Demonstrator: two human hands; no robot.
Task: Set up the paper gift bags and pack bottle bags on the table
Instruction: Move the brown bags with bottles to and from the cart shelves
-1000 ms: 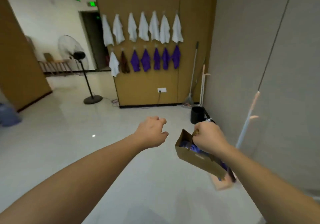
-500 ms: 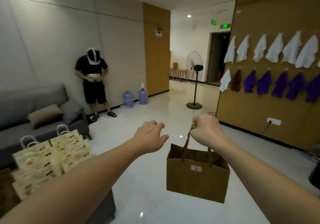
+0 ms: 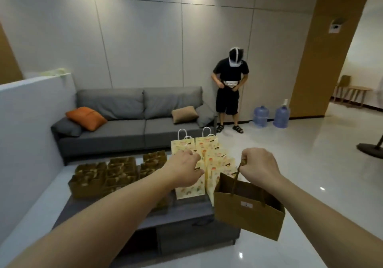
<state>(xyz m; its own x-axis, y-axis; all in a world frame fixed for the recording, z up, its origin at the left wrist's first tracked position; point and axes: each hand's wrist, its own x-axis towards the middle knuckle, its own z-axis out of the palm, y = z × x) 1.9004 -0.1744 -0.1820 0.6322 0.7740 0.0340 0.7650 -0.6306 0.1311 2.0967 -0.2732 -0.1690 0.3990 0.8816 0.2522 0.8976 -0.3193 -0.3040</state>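
My right hand (image 3: 259, 167) grips the handles of a brown paper gift bag (image 3: 248, 214) with a small white label; the bag hangs open-topped above the floor just right of the low grey table (image 3: 182, 216). My left hand (image 3: 183, 170) is held out over the table with loosely curled fingers and holds nothing. On the table stand rows of yellow printed gift bags (image 3: 209, 160) with white handles. To their left is a block of several brown paper bags (image 3: 107, 174).
A grey sofa (image 3: 128, 127) with cushions stands behind the table. A white partition (image 3: 27, 133) runs along the left. A person in black (image 3: 229, 89) stands by the wall, with two blue water jugs (image 3: 271, 115) beside. Glossy floor stretches to the right.
The view has swung left from the towel wall to the table and sofa. The brown bag hangs from my right hand throughout and is now beside the table.
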